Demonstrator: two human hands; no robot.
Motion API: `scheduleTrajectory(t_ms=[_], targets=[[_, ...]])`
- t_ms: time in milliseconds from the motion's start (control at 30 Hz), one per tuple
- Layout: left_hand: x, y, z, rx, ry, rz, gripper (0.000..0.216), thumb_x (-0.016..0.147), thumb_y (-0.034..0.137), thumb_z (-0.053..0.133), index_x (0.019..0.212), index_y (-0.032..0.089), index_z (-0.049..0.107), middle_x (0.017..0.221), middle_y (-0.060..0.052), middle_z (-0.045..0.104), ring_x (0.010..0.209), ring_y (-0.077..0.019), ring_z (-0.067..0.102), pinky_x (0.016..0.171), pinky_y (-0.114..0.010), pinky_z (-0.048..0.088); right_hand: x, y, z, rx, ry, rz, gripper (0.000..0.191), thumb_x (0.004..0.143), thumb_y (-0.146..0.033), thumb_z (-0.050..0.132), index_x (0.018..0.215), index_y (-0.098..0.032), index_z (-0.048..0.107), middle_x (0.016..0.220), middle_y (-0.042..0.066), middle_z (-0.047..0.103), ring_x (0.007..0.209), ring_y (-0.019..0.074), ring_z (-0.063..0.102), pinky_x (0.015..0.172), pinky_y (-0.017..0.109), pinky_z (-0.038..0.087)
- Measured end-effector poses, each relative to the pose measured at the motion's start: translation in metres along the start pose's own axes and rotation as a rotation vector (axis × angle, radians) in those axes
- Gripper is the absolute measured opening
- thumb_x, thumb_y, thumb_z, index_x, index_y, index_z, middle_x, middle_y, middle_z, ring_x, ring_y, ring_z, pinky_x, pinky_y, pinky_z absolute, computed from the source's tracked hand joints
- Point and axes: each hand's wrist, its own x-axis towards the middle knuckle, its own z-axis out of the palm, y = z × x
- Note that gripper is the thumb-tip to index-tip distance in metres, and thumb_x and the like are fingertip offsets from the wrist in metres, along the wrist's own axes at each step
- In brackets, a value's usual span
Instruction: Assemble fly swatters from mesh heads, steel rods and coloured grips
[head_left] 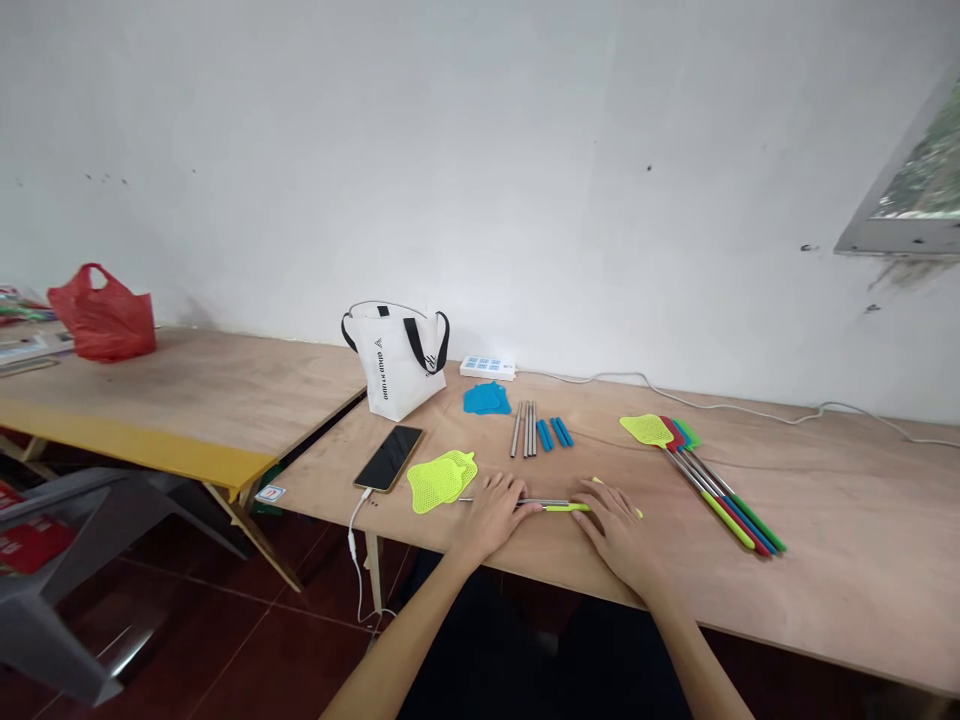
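My left hand [495, 510] lies palm down near the table's front edge, its thumb stretched to the right. Slim metal rods [551, 501] run out from under it, and one end shows on its left. Spread fingers of my right hand [616, 520] rest over yellow-green handle sleeves [568, 507], which they partly hide. Just left of my left hand are yellow-green fly swatter heads [439, 482], overlapping and flat. Behind the hands lie several loose metal rods [528, 430], short blue sleeves [561, 432] and blue swatter heads [487, 398].
Whole fly swatters [709, 485] in several colours lie fanned at the right. A phone [388, 458] with a white cable is on the left, near a white bag [397, 365]. A power strip [487, 368] stands by the wall. A red bag [105, 315] sits on another table.
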Motion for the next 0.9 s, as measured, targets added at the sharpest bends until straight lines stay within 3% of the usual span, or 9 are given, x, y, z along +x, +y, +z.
scheduleTrajectory(t_ms=[133, 333, 433, 533, 667, 767, 900], targets=[[-0.001, 0.001, -0.002, 0.001, 0.008, 0.016, 0.031, 0.106, 0.046, 0.042, 0.094, 0.021, 0.055, 0.101, -0.003, 0.062, 0.097, -0.022, 0.056, 0.084, -0.035, 0.039, 0.0, 0.003, 0.0, -0.064, 0.056, 0.046, 0.035, 0.102, -0.045, 0.042, 0.126, -0.029, 0.062, 0.137, 0.007, 0.063, 0.129, 0.0263, 0.055, 0.113, 0.051, 0.036], [0.0, 0.005, -0.007, -0.012, 0.017, -0.022, 0.017, 0.105, 0.035, 0.05, 0.095, 0.021, 0.053, 0.103, -0.002, 0.062, 0.098, -0.0217, 0.057, 0.086, -0.035, 0.038, -0.005, 0.01, -0.002, -0.209, 0.131, 0.441, 0.036, 0.101, -0.04, 0.039, 0.124, -0.024, 0.06, 0.123, 0.011, 0.069, 0.112, 0.0316, 0.063, 0.094, 0.049, 0.046], [0.001, 0.005, -0.007, -0.028, 0.023, -0.044, 0.013, 0.105, 0.032, 0.051, 0.097, 0.021, 0.052, 0.103, -0.002, 0.063, 0.098, -0.0218, 0.057, 0.087, -0.035, 0.038, -0.006, 0.012, -0.003, -0.243, 0.085, 0.505, 0.031, 0.1, -0.037, 0.039, 0.113, -0.023, 0.063, 0.114, 0.012, 0.071, 0.106, 0.0327, 0.064, 0.088, 0.049, 0.046], [0.002, 0.004, -0.006, -0.048, 0.021, -0.056, 0.012, 0.105, 0.03, 0.05, 0.097, 0.021, 0.052, 0.102, -0.002, 0.064, 0.098, -0.0221, 0.058, 0.087, -0.035, 0.039, -0.006, 0.014, -0.002, -0.16, 0.103, 0.448, 0.029, 0.1, -0.037, 0.039, 0.106, -0.023, 0.064, 0.107, 0.012, 0.071, 0.104, 0.0319, 0.064, 0.085, 0.047, 0.047], [0.001, 0.002, -0.004, -0.082, 0.031, -0.049, 0.011, 0.105, 0.028, 0.048, 0.099, 0.021, 0.052, 0.102, -0.002, 0.064, 0.098, -0.022, 0.059, 0.086, -0.035, 0.04, -0.003, 0.015, -0.002, 0.059, 0.115, 0.22, 0.029, 0.102, -0.037, 0.038, 0.106, -0.025, 0.064, 0.109, 0.007, 0.072, 0.104, 0.0265, 0.064, 0.088, 0.042, 0.048], [0.0, 0.0, -0.003, -0.111, 0.034, -0.034, 0.009, 0.105, 0.029, 0.051, 0.098, 0.022, 0.052, 0.102, -0.002, 0.064, 0.098, -0.0216, 0.059, 0.086, -0.034, 0.041, -0.002, 0.013, -0.002, 0.081, 0.079, 0.091, 0.029, 0.104, -0.036, 0.038, 0.11, -0.027, 0.064, 0.109, 0.005, 0.072, 0.103, 0.0247, 0.064, 0.09, 0.041, 0.047], [0.002, -0.001, -0.001, -0.121, 0.026, 0.02, 0.013, 0.105, 0.03, 0.05, 0.095, 0.022, 0.052, 0.1, -0.002, 0.063, 0.095, -0.0207, 0.058, 0.084, -0.033, 0.041, -0.002, 0.01, -0.002, 0.06, 0.069, 0.033, 0.028, 0.105, -0.034, 0.039, 0.112, -0.028, 0.065, 0.107, 0.004, 0.072, 0.099, 0.0231, 0.064, 0.088, 0.039, 0.047]])
